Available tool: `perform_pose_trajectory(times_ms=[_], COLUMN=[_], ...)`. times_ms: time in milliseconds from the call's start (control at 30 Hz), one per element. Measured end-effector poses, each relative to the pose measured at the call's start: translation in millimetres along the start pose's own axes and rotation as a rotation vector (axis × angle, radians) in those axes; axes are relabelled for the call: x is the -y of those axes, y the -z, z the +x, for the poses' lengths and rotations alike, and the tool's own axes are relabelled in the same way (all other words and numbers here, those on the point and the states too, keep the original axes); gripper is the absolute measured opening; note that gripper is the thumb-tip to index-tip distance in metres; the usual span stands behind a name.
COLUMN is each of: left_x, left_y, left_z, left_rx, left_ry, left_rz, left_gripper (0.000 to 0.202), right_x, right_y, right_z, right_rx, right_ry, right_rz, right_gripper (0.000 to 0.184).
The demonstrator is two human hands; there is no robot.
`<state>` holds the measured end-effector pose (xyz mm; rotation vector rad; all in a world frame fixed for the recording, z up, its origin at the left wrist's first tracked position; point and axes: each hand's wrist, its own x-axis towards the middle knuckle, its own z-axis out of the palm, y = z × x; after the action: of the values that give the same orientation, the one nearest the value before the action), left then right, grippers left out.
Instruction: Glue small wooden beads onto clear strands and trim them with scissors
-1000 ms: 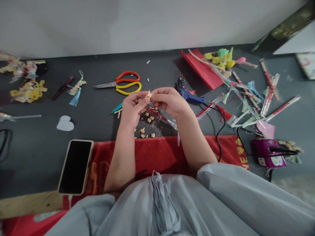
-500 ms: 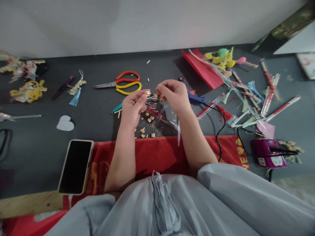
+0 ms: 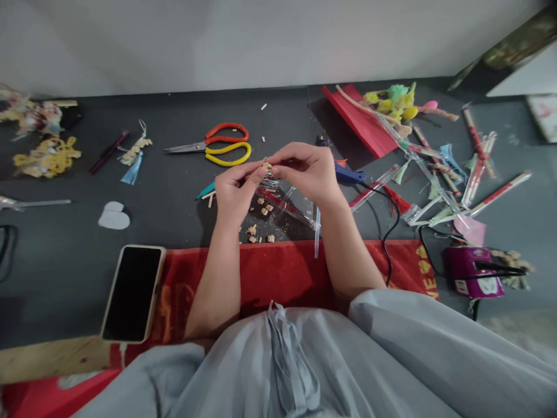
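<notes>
Above the middle of the table, my left hand (image 3: pixel 237 188) pinches a small pale wooden piece (image 3: pixel 267 167) between thumb and fingertips. My right hand (image 3: pixel 310 171) is closed too, its thumb and fingers meeting the same piece from the other side. A thin pin-like tip shows above the fingers; whatever else they hold is hidden. Just below the fingertips lies a bunch of thin metal pins (image 3: pixel 270 182), partly covered by the hands. Small wooden pieces (image 3: pixel 266 209) and crumbs are scattered beneath, beside clear plastic tubes (image 3: pixel 289 209) with red in them.
Scissors (image 3: pixel 217 145) with orange and yellow handles lie beyond my left hand. A blue corded tool (image 3: pixel 350 175) is right of my right hand. Nearer are a phone (image 3: pixel 133 293) and a red towel (image 3: pixel 282 270). Tassels, tubes and red paper (image 3: pixel 359 125) crowd the right.
My right hand has moved left, so its fingertips now meet my left hand's at the wooden piece. Before, a gap lay between them.
</notes>
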<state>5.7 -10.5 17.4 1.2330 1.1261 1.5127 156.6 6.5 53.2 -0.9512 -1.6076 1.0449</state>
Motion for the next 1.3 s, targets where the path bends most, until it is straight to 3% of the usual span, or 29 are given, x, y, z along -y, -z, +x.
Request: perform_pose_trajectory(times_ms=[233,500,800,1300], left_x=[-5,-2,-2,1], left_y=[-2.2,0.8,2.2,4.9], left_z=[-1,-4,-1,-1], left_rx=[-0.121,-0.05,-0.056,-0.058], left_ry=[-0.14,-0.212,-0.32,-0.438], left_rz=[0.159,0.302,0.264,0.232], left_gripper=[0.026,0.023,0.014,0.014], right_x=[-8,-9,-2,4], right_y=[-4,-4,-3,-2], right_z=[0,1,0,-1], right_rx=[-0.022,-0.087,-0.088,-0.081], right_ry=[0.03,0.066,0.215,0.283], right_rz=[0.022,-0.078,-0.179,-0.258], right_gripper=[0.011,0.009,0.001,0.004])
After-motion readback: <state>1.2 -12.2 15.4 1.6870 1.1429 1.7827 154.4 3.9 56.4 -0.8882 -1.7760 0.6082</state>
